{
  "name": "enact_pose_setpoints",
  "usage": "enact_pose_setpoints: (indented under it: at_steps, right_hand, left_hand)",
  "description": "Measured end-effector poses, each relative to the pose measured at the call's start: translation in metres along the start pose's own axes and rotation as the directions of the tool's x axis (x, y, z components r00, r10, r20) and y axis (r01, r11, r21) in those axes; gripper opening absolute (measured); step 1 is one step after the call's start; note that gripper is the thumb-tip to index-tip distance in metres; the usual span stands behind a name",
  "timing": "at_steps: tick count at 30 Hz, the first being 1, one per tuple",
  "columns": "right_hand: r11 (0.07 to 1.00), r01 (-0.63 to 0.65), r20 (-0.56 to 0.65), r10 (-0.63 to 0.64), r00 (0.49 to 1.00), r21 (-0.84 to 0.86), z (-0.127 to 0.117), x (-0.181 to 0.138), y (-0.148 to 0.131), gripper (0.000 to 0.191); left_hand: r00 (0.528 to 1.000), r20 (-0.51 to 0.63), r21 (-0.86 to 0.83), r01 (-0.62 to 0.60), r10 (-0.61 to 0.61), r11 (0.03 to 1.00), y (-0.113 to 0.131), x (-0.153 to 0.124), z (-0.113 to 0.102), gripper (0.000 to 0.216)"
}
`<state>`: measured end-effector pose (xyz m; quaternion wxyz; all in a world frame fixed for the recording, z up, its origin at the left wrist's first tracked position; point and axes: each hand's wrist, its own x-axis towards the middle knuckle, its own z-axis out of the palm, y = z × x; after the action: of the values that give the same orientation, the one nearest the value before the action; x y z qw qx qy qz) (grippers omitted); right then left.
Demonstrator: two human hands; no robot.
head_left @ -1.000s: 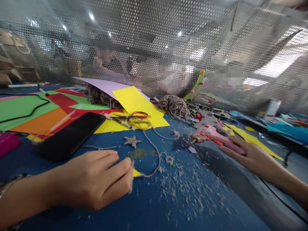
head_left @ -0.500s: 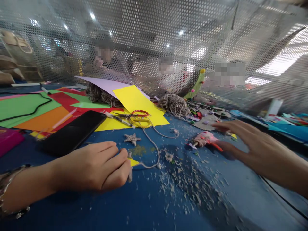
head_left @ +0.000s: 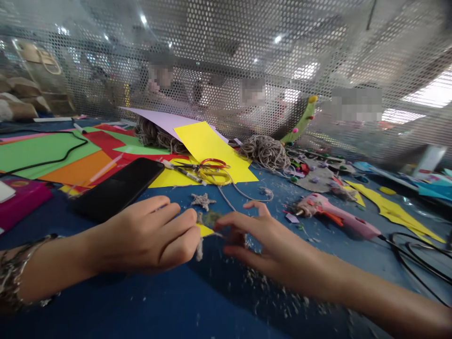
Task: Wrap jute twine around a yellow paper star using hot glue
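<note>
My left hand [head_left: 151, 235] is closed on a small yellow paper shape [head_left: 205, 230] with grey yarn wound on it. Only its yellow tip and fuzzy yarn ends stick out past the fingers. Just right of that tip is my right hand [head_left: 250, 235], fingers curved and apart, close to the grey yarn strand [head_left: 228, 200] that leads from the shape. Whether a fingertip touches the strand cannot be made out. Beyond both hands lies a yarn-wrapped star [head_left: 203, 201]. A pink glue gun [head_left: 335, 216] rests on the table to the right.
Behind the star are scissors [head_left: 213, 172] with red and yellow handles, on yellow paper [head_left: 212, 146]. A black phone [head_left: 120, 188] lies at left among coloured sheets. A yarn ball [head_left: 264, 153] stands near the mesh wall [head_left: 219, 61]. Black cable [head_left: 413, 254] coils at right; yarn scraps litter the table.
My right hand has moved left from over the glue gun to beside the yellow shape, uncovering the gun. My left hand keeps its grip. The view has shifted slightly.
</note>
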<state>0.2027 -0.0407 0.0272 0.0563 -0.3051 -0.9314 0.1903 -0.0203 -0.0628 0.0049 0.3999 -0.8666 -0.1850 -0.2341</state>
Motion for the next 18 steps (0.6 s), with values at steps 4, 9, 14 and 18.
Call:
enact_pose_setpoints:
  at_steps: [4,9,14,18]
  right_hand:
    - [0.966,0.116,-0.048,-0.130,0.990,-0.229,-0.005,-0.004,-0.002,0.016]
    - [0.878,0.229,-0.039,-0.270,0.962,-0.421,-0.016,-0.004,-0.013,0.025]
    - [0.882,0.264,-0.020,-0.294,0.955,-0.389,-0.026,0.004,-0.018,0.027]
    - [0.917,0.261,-0.033,-0.284,0.958,-0.302,-0.029,0.012,-0.015,0.027]
  left_hand:
    - [1.000,0.009,0.014,0.016,-0.016,1.000,0.000,0.000,0.002,0.014]
    - [0.994,0.089,-0.107,0.074,-0.064,0.992,0.001,0.000,0.006,0.022]
    - [0.985,0.127,-0.290,0.147,-0.115,0.946,0.004,0.000,0.009,0.025]
    - [0.965,0.226,-0.451,0.223,-0.131,0.864,0.005,0.003,0.007,0.030]
